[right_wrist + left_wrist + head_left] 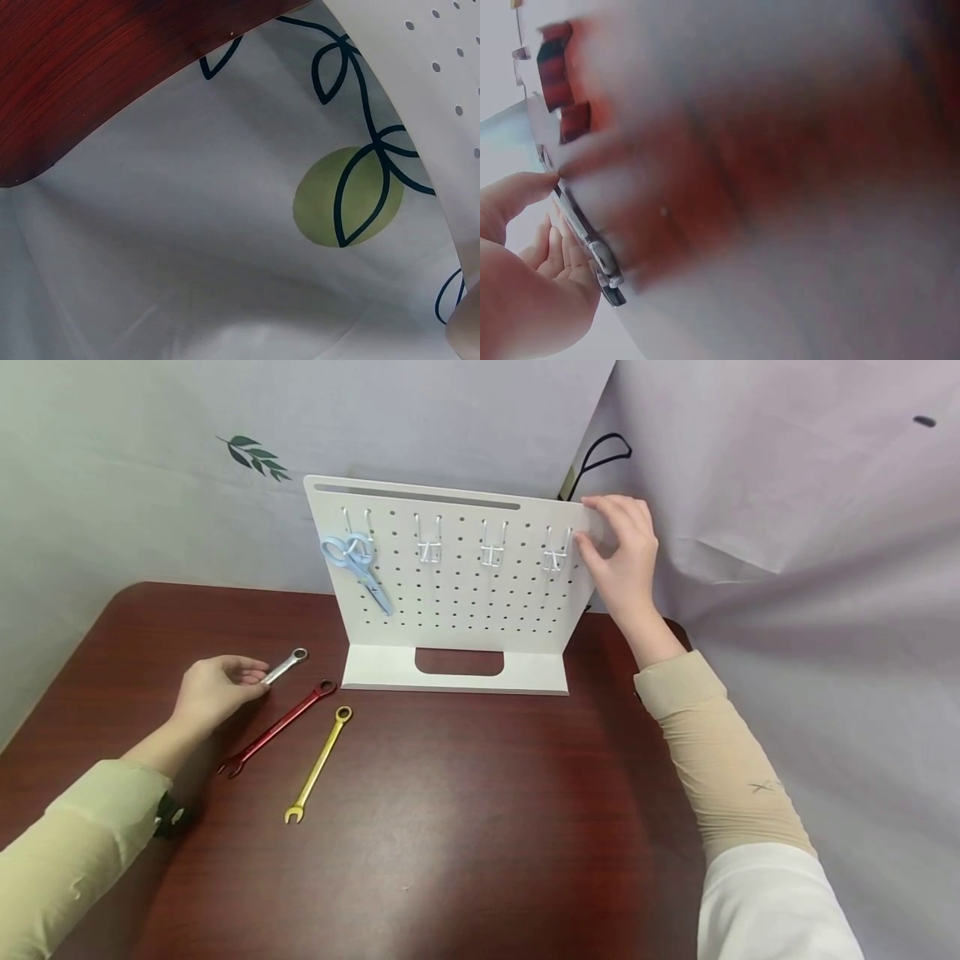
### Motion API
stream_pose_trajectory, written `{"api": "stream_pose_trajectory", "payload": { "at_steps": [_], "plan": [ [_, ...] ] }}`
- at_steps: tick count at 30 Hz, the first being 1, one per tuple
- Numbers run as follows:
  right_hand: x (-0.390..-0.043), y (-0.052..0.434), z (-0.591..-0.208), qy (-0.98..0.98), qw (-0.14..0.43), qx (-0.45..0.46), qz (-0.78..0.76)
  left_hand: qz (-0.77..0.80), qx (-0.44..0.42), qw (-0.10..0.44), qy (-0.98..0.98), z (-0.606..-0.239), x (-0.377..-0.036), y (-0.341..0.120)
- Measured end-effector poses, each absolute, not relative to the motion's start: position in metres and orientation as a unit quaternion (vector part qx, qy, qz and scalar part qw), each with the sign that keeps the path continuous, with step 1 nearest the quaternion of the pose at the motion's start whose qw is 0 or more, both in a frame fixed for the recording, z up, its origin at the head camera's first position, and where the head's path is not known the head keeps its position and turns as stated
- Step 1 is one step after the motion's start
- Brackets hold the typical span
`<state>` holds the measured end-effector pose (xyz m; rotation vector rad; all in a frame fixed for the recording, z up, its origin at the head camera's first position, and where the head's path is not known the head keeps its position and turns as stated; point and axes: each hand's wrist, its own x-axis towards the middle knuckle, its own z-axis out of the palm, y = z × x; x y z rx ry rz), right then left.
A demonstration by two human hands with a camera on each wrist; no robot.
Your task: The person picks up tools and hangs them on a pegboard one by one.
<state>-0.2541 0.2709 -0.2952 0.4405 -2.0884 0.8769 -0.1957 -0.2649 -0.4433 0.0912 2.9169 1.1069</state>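
Note:
My left hand (213,692) pinches a silver combination wrench (283,667) near the table's left side. Its ring end points away to the upper right, while the palm hides the other end. In the left wrist view, the silver wrench (577,214) lies between the thumb and the curled fingers. My right hand (628,560) grips the upper right corner of a white pegboard (465,631), thumb in front and fingers over the top edge. Light-blue scissors (367,578) hang from the board's leftmost hook. Beside the left hand lie a red wrench (279,731) and a yellow wrench (321,764).
Three more white wire hooks, among them the rightmost hook (555,558), stick out from the board. It stands at the back of a dark red wooden table (465,810). Behind hangs a pale cloth (465,418) with leaf prints.

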Motion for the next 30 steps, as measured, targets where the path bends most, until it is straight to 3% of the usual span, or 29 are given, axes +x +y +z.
{"api": "stream_pose_trajectory", "payload": {
  "at_steps": [30],
  "plan": [
    [-0.2534, 0.2696, -0.2938, -0.825, 0.404, 0.174, 0.353, 0.360, 0.023, 0.060, 0.931, -0.4337, -0.1975, -0.2679]
  ]
}}
